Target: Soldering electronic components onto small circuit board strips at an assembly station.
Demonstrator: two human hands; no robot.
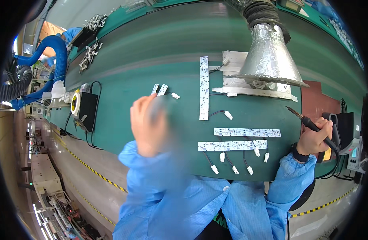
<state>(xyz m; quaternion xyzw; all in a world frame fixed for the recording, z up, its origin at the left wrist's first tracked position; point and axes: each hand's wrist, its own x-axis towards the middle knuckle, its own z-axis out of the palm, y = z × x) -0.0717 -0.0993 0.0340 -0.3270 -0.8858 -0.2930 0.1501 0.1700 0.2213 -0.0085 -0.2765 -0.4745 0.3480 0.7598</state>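
My left hand (142, 126) is over the mat left of centre, its fingers curled at the near ends of two short white circuit board strips (163, 89). A blur covers part of this hand and forearm, so the exact grip is hidden. A white connector (175, 95) lies just right of those strips. At the right, my right hand (315, 138) is closed around the handle of a soldering iron (308, 122), whose tip points up and left above the mat. Between the hands lie a long upright circuit board strip (204, 88) and two level ones, the upper strip (247, 132) and the lower strip (232, 145).
Several wired white connectors (235, 169) lie near the front edge. A foil-wrapped extraction hood (270, 56) hangs over a white fixture (256, 93). A black box with a solder reel (84, 110) stands left, a soldering station (354, 138) right. Blue hoses (60, 52) rise far left.
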